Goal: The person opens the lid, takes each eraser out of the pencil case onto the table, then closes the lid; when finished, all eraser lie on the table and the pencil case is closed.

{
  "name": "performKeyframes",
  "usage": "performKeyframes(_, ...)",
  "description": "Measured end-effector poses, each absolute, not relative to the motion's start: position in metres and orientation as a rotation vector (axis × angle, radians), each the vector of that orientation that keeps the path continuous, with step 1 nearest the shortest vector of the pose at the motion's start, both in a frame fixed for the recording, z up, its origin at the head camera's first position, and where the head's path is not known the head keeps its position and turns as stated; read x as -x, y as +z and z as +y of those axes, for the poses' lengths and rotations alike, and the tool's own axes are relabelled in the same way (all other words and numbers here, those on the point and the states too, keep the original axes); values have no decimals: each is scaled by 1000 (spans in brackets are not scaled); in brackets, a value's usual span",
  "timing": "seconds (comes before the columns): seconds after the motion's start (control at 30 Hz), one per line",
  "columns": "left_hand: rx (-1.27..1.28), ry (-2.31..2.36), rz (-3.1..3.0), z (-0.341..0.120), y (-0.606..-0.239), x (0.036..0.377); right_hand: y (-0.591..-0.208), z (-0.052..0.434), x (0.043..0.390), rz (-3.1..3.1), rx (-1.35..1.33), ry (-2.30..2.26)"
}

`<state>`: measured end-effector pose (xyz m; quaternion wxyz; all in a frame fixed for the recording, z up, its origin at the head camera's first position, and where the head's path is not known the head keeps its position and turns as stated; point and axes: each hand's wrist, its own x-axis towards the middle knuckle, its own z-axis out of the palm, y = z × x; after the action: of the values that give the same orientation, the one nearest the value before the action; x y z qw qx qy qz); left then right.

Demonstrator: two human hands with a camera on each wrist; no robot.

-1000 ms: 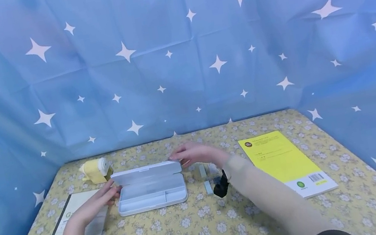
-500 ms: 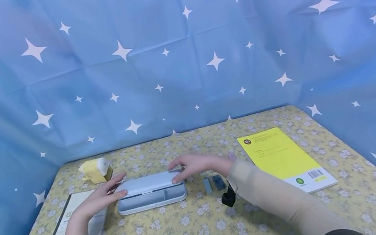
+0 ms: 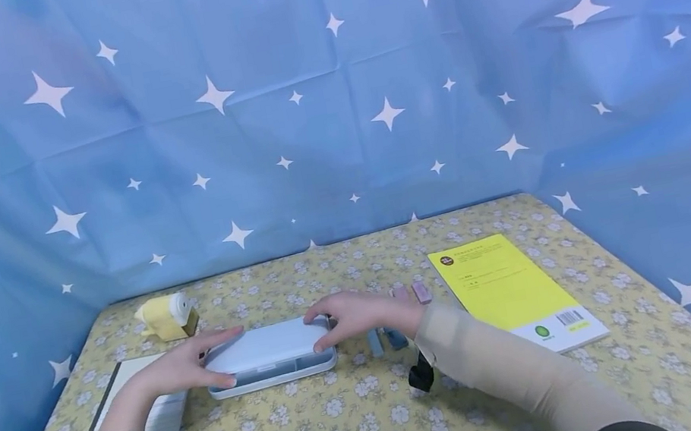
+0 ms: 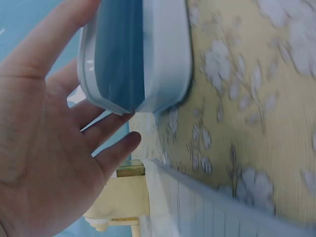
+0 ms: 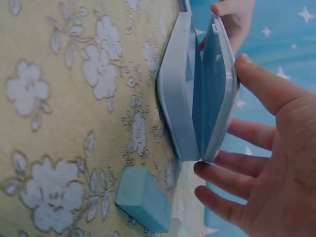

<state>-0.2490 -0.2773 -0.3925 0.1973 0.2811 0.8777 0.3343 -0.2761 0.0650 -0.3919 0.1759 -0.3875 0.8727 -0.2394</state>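
Both hands lower lid of pale-blue pencil case (image 3: 269, 356), lid nearly shut. Left hand (image 3: 194, 361), right hand (image 3: 353, 318) open-fingered, touching case ends. Next, likely: press lid closed evenly.

The head camera looks down across the table (image 3: 369, 427); both wrist cameras, apparently sideways, closely frame the pencil case (image 3: 269, 352).

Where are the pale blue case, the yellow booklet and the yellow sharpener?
pale blue case (image 3: 265, 347), head view, middle of its lid.
yellow booklet (image 3: 499, 284), head view, middle of its cover.
yellow sharpener (image 3: 164, 318), head view, its yellow body.
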Motion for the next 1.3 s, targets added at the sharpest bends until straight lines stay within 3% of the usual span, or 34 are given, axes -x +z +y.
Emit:
performKeyframes(0.63,-872,705,2647,-273,-398,245,-400,59,259,2640,1121,-512)
performKeyframes(1.3,-804,701,2677,-267,-397,236,-404,58,256,2671,1076,-544)
